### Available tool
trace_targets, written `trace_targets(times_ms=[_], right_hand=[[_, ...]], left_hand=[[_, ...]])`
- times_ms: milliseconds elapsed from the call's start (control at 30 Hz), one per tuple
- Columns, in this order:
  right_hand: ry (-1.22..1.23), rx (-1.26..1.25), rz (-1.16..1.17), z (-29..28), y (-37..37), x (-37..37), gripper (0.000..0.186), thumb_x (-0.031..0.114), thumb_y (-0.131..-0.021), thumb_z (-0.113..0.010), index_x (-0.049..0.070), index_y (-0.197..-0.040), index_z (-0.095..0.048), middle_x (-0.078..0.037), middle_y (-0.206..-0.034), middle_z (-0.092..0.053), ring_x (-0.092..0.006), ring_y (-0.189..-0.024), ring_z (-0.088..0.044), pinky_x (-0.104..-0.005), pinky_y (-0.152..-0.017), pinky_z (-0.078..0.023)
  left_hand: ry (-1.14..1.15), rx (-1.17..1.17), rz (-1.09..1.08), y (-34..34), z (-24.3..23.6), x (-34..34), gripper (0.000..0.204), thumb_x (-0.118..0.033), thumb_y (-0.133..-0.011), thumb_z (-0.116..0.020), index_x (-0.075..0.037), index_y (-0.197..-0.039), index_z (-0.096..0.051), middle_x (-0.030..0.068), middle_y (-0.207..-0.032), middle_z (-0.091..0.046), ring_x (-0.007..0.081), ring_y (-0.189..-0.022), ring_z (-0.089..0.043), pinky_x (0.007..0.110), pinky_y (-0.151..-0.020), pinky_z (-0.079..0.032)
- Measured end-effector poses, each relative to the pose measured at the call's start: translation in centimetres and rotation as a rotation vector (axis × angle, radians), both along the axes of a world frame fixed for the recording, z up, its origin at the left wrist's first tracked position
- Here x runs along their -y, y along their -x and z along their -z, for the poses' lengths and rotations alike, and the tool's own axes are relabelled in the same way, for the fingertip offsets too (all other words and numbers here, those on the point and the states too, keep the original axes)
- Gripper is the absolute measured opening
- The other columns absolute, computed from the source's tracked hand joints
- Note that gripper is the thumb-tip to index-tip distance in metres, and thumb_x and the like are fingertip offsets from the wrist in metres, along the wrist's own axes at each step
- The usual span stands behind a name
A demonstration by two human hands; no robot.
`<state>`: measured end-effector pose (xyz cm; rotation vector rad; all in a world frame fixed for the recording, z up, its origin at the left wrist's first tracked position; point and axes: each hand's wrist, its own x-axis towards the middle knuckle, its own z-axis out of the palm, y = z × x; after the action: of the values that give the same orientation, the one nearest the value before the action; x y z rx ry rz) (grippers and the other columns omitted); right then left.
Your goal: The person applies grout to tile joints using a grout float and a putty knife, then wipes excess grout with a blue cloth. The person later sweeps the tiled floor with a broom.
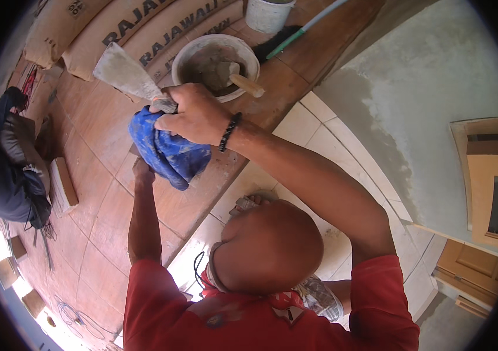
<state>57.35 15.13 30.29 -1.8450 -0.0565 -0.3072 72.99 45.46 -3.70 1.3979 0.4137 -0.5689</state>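
My right hand (193, 114) is closed around the handle of a wide, plaster-stained putty knife (121, 70), its blade pointing up and left. A crumpled blue cloth (173, 161) hangs beneath these fingers, against the knife hand. My left hand (142, 169) is lower, closed at the cloth's left edge on a grey-brown piece that is mostly hidden and that I cannot make out. Just beyond my right hand, a white bucket (181, 58) holds grey mix and a trowel (246, 85) with a wooden handle leaning on the rim.
Stacked paper sacks (76, 47) line the back. A pail (269, 11) and green-handled brush (284, 44) stand right of them. Dark bags (12, 169) and a block (61, 181) lie left on terracotta tiles. A step edge, pale tiles (301, 134) and grey wall (418, 82) are on the right.
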Motion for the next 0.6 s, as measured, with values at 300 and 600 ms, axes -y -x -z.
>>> trace_targets(times_ms=[300,600], right_hand=[[0.372,-0.489,0.608,9.1,21.8,8.7,0.015,0.012,-0.081,-0.065,0.001,-0.090,-0.061,-0.016,-0.081,-0.060,-0.0351,-0.074,-0.062,-0.0390,-0.065,-0.050],[0.300,-0.870,1.106,21.1,38.0,8.4,0.014,0.012,-0.080,-0.066,0.003,-0.082,-0.056,-0.012,-0.071,-0.058,-0.0245,-0.062,-0.058,-0.0373,-0.058,-0.046]], left_hand=[[-0.317,-0.086,-0.021,1.5,-0.3,0.1,0.022,-0.015,-0.092,-0.047,-0.004,-0.105,-0.061,0.0076,-0.102,-0.063,0.0190,-0.085,-0.062,0.031,-0.070,-0.053],[-1.141,0.653,0.007,1.9,-4.0,4.3,0.043,-0.011,-0.083,-0.061,0.006,-0.121,-0.053,0.0238,-0.101,-0.060,0.0360,-0.091,-0.059,0.043,-0.083,-0.047]])
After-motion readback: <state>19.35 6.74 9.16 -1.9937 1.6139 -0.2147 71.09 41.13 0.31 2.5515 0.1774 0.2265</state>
